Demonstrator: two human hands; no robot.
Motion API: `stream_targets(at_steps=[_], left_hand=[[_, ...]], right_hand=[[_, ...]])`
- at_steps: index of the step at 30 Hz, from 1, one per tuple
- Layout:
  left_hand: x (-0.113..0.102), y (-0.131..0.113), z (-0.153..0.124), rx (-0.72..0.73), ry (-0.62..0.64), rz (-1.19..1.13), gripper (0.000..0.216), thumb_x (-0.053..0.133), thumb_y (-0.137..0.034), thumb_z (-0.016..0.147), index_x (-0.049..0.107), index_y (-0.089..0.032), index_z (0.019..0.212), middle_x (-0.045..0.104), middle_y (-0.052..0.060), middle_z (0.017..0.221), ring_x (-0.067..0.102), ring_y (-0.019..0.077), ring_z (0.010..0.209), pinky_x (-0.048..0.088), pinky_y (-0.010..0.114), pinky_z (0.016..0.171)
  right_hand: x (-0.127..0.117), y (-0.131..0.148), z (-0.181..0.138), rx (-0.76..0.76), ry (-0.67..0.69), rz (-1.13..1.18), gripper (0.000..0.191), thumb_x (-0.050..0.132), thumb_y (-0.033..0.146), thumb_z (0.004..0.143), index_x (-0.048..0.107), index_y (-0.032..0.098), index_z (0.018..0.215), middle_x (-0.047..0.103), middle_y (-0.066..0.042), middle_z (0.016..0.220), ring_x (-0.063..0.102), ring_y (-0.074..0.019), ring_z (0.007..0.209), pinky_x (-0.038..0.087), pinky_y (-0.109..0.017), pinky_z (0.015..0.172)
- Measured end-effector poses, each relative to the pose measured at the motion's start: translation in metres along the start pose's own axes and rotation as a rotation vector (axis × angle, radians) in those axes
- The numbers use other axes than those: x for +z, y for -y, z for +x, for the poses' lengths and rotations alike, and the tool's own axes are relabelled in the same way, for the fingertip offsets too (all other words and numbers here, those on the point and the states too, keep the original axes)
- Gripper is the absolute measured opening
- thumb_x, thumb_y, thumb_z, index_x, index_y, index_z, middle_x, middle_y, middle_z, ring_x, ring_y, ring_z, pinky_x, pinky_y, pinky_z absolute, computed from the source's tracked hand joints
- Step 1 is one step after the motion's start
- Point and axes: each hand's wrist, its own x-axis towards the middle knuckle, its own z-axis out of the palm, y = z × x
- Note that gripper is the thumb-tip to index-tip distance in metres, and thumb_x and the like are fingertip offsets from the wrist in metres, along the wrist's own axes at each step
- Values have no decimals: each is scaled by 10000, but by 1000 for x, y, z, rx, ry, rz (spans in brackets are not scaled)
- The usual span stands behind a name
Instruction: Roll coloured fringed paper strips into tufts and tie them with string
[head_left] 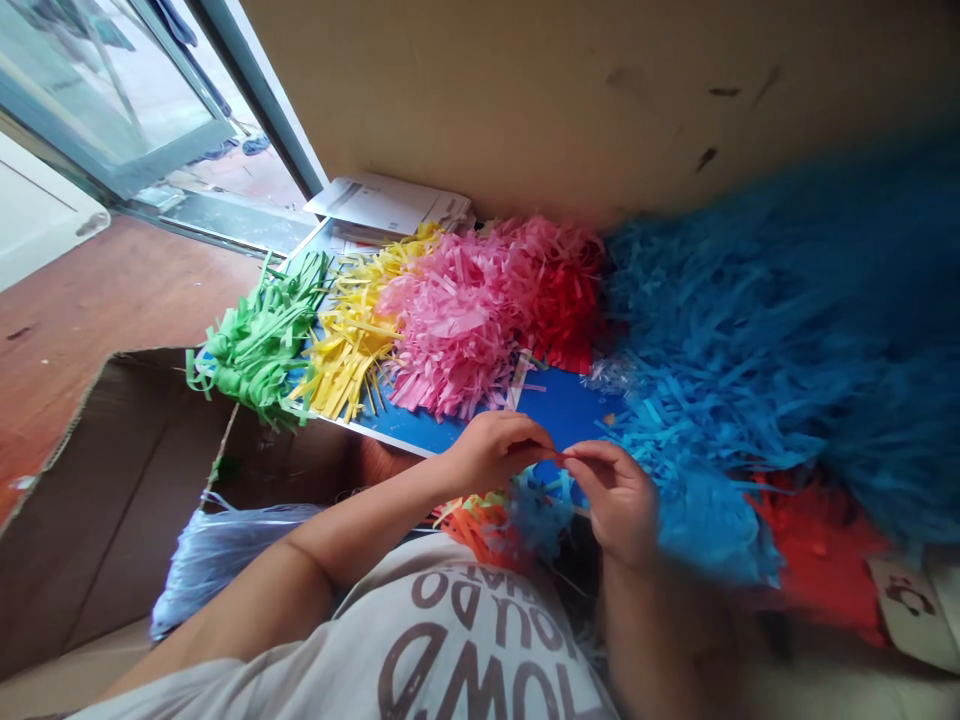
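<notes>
Head view: left hand point(495, 450), right hand point(619, 500) meet at near edge of blue counter point(562, 405). Fingers of both pinched narrow on orange paper strip point(559, 457), stretched between them. Orange-and-blue fringe bundle point(487, 525) just below hands. Beyond, in a row: green fringe pile point(259, 340), yellow fringe pile point(352, 340), pink fringe pile point(457, 320), red fringe pile point(559, 290). Blue fringe heap point(787, 330) on right, blurred. Cardboard box point(112, 480) on left.

You have a blue board point(559, 405) in front of you, its bare middle showing just beyond your hands. Across its far side, bundles of cut paper fringe lie touching in a row: green point(259, 340), yellow point(352, 340), pink point(450, 320), then red point(559, 290). On your right, a heap of blue fringe point(750, 330) covers the board. A stack of white papers point(390, 205) lies at the far left corner.
</notes>
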Motion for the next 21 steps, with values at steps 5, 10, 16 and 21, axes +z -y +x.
stream_targets(at_steps=[5,10,16,21], left_hand=[[-1,-3,3,67,37,99,321,610,-446,932,697,-140,979,743,95,890,670,155,801,475,244,723],[-4,-3,5,159,47,184,193,625,-343,943,691,-177,869,742,29,821,665,125,767,434,305,905],[0,-3,5,268,-73,246,115,638,-292,935,705,-199,941,763,21,887,692,122,834,413,324,992],[9,-7,4,316,-142,273,120,602,-272,959,704,-211,939,768,-3,866,691,96,774,385,333,1041]], right_hand=[[-3,0,-2,-96,-30,-109,149,739,366,815,717,222,848,726,-23,815,679,-165,746,569,-287,711],[-8,1,-4,-138,-2,-181,131,727,350,835,707,221,844,728,-24,808,685,-166,759,571,-285,719],[-7,0,-10,-190,-78,-167,137,729,328,834,699,227,922,743,-28,848,712,-165,761,601,-294,737],[-5,3,-16,-207,-149,-163,144,731,321,834,688,228,936,745,-33,862,720,-167,771,609,-292,734]])
